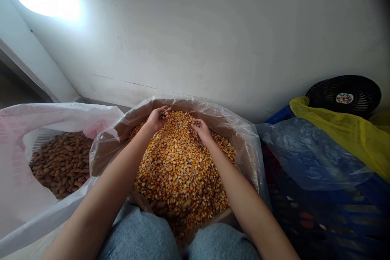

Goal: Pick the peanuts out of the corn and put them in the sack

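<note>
A large heap of yellow-orange corn kernels (179, 162) fills a cardboard box lined with a clear plastic bag (248, 146). At the heap's far left my left hand (158, 118) is turned palm up, fingers curled around several small brown pieces, too small to name surely. Across from it my right hand (201, 131) holds similar brownish bits at its fingertips, close over the corn. A few peanuts in the shell (161, 205) lie at the near edge of the corn, in front of my knees.
A white sack (15, 146) with unshelled peanuts (62, 162) stands left of the box. On the right are a blue crate (359, 207), clear plastic (313, 150), yellow mesh (344, 130) and a black fan (344, 93). A pale wall (195, 40) rises behind.
</note>
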### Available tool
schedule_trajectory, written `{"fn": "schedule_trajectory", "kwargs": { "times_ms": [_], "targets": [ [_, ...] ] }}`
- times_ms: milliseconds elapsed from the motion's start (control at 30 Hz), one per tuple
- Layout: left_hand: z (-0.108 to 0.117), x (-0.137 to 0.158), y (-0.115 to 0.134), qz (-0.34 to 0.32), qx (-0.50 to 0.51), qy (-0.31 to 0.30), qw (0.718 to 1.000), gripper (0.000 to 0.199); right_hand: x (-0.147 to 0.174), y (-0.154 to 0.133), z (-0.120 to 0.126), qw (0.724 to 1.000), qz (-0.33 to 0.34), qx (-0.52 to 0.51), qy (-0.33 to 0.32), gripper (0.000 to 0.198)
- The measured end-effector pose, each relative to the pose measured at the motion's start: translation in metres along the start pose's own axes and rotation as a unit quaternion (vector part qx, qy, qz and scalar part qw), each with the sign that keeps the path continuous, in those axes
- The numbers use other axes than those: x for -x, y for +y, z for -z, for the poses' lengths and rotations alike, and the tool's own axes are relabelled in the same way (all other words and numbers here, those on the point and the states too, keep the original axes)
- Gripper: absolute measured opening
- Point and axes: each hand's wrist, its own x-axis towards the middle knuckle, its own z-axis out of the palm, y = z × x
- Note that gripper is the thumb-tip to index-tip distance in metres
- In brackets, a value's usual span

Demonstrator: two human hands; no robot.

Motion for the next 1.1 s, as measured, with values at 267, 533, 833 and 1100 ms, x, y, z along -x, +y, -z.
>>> {"fn": "schedule_trajectory", "kwargs": {
  "times_ms": [267,533,833,1100],
  "targets": [
    [0.002,-0.002,-0.001,-0.005,-0.004,0.02,1.0,0.029,0.003,-0.003,0.0,1.0,0.019,-0.007,-0.009,0.031],
    [0.002,-0.003,-0.001,-0.015,0.007,0.032,0.999,0.026,0.004,-0.015,0.0,0.952,-0.073,-0.295,-0.032,0.033],
    [0.001,-0.002,-0.001,-0.023,0.005,0.032,0.999,0.024,0.01,-0.026,0.01,0.864,-0.127,-0.47,-0.128,0.011],
    [0.002,-0.003,-0.002,-0.027,0.002,0.028,0.999,0.024,0.012,-0.033,0.005,0.83,-0.153,-0.506,-0.177,0.008]
  ]
}}
